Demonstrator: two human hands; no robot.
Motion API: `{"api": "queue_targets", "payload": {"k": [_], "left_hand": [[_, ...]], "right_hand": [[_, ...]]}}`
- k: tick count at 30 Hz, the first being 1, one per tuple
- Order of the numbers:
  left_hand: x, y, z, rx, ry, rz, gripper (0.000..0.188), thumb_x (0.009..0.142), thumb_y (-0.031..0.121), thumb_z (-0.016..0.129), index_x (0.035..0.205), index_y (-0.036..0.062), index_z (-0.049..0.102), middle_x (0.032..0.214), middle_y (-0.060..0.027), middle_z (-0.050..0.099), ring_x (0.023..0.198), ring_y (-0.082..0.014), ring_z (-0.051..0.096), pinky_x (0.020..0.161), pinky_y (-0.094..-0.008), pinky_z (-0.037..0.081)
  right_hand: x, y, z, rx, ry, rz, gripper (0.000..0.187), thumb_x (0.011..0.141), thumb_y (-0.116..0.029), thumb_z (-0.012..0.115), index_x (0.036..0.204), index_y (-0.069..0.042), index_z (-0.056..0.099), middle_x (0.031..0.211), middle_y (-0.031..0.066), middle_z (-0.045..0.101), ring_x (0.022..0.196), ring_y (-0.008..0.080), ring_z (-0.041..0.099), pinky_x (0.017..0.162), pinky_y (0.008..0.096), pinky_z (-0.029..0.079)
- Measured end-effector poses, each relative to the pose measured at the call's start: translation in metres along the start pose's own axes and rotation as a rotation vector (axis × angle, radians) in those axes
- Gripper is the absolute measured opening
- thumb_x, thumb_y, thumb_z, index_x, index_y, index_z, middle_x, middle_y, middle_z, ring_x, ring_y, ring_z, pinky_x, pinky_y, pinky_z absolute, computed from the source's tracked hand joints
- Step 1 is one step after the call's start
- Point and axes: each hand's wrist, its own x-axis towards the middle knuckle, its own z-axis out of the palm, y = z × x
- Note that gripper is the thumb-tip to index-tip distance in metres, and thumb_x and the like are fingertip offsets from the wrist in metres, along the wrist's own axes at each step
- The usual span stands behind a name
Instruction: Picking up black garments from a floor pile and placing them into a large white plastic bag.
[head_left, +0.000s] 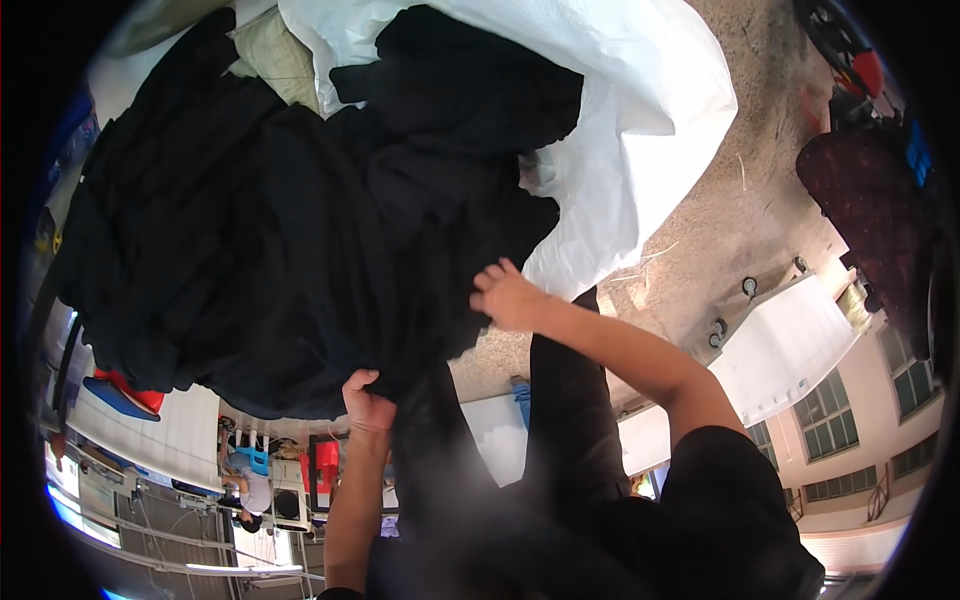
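A large heap of black cloth [270, 230], apparently garments in loose folds, fills the upper left and middle. At its near edge my left hand [367, 402] is closed on the cloth, the thumb on top and the other fingers mostly hidden. My right hand [512, 298] is at the heap's right edge, its bent fingers gripping the black cloth there. Behind and to the right of the heap spreads a big white sack [660, 110], partly beneath the cloth. My legs in dark trousers [570, 410] show below.
A beige bundle [275, 55] lies at the far left of the sack. White wheeled tables [790, 350] stand on the right, near a dark padded board [865, 210]. Another white table [150, 440] is at the lower left, with a person [252, 492] beyond it.
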Motion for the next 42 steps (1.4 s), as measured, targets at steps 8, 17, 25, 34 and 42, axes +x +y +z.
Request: {"api": "queue_targets", "payload": {"k": [8,17,25,34,42], "left_hand": [[-0.011,-0.002,0.019,0.102,-0.003,0.041,0.053,0.062,0.007,0.055,0.114,-0.0026,0.056,0.111,-0.014,0.062,0.102,-0.0326,0.057,0.096,-0.042,0.043],[-0.003,-0.002,0.012,0.097,-0.006,0.022,0.055,0.061,0.006,0.054,0.115,-0.0042,0.055,0.113,-0.015,0.061,0.106,-0.0329,0.056,0.099,-0.0419,0.041],[0.004,-0.002,-0.01,0.022,-0.054,0.017,0.055,0.061,0.006,0.055,0.115,-0.0037,0.055,0.114,-0.0143,0.061,0.107,-0.0326,0.055,0.099,-0.042,0.041],[-0.012,0.003,0.0,0.054,-0.088,0.028,0.053,0.063,0.006,0.056,0.115,-0.0029,0.056,0.114,-0.0145,0.061,0.104,-0.0324,0.057,0.098,-0.0421,0.042],[-0.01,0.01,0.014,0.057,-0.091,0.164,0.053,0.064,0.003,0.054,0.117,-0.0049,0.054,0.118,-0.0149,0.059,0.109,-0.0326,0.055,0.101,-0.0426,0.04]], "right_hand": [[0.01,0.042,-0.018,0.206,-0.186,0.24,0.034,0.074,-0.008,0.054,0.108,-0.006,0.056,0.107,0.0127,0.057,0.103,0.0296,0.054,0.09,0.0409,0.042],[0.016,0.013,0.007,-0.083,-0.132,0.038,0.036,0.075,-0.046,0.062,0.077,-0.01,0.066,0.068,0.0143,0.063,0.068,0.031,0.065,0.058,0.0441,0.049],[0.013,-0.033,-0.017,0.757,0.427,0.222,0.021,0.07,-0.015,0.073,0.084,-0.006,0.06,0.072,0.0115,0.063,0.065,0.024,0.063,0.063,0.031,0.049],[0.012,0.062,-0.019,1.163,0.794,1.13,0.069,0.065,-0.01,0.077,0.122,0.008,0.042,0.106,0.0201,0.06,0.09,0.0251,0.063,0.078,0.0326,0.051],[-0.012,0.069,0.013,0.565,0.516,1.244,0.058,0.077,-0.04,0.068,0.098,0.013,0.059,0.099,0.0315,0.061,0.099,0.0405,0.06,0.085,0.0408,0.047]]}}
